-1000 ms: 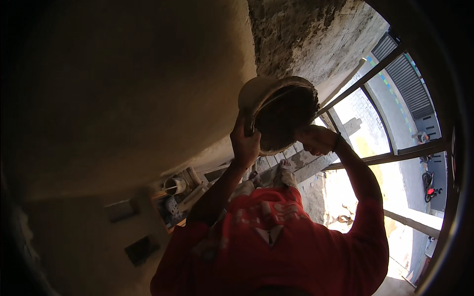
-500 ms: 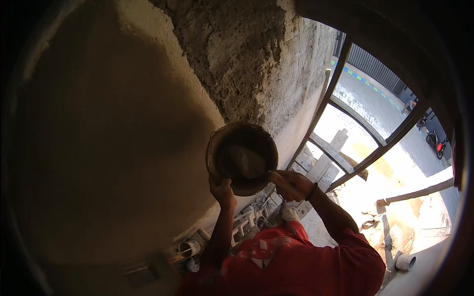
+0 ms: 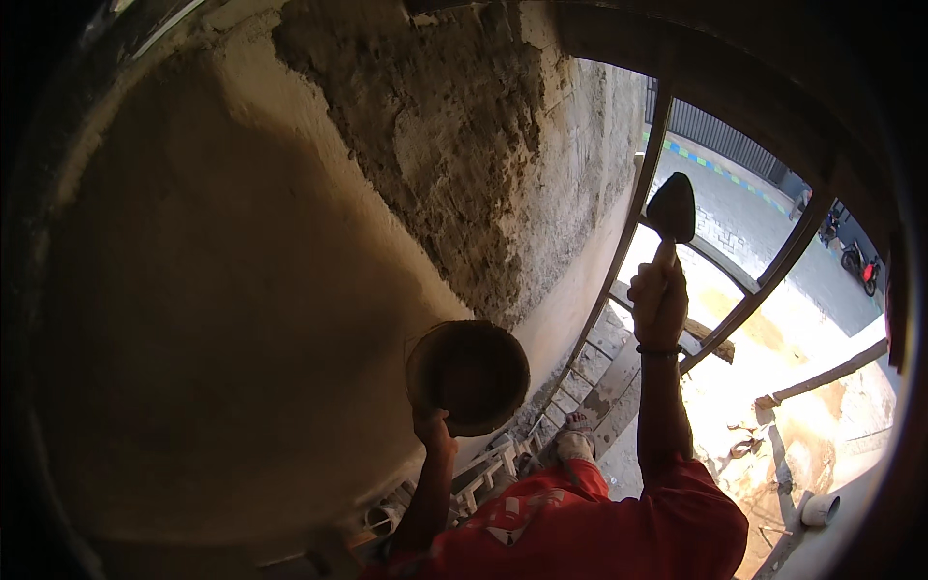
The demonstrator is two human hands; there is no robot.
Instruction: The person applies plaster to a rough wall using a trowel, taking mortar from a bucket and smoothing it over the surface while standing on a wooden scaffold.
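Note:
My left hand (image 3: pixel 437 431) grips the near rim of a dark round bucket (image 3: pixel 517 377), its thumb over the edge. The bucket's inside is in shadow, so what it contains cannot be made out. Out to the right, my right hand (image 3: pixel 660 302) is raised and wrapped round the handle of a trowel (image 3: pixel 673 208). The trowel's pointed blade is up and shows dark against the bright street. Beyond the bucket stands a wall with a patch of rough mortar (image 3: pixel 435 135) next to a smoother plastered area (image 3: pixel 213 319).
A wooden frame (image 3: pixel 650 145) borders the opening at the right, with a slanting pole (image 3: pixel 822 374) outside. Down below lie planks (image 3: pixel 619 387), a ladder-like wooden piece (image 3: pixel 493 474) and a white pail (image 3: pixel 820 509). A motorcycle (image 3: pixel 858 269) is parked on the street.
My right hand has lifted the trowel out of the bucket and swung it up to the right. The bucket, still in my left hand, sits lower in the view.

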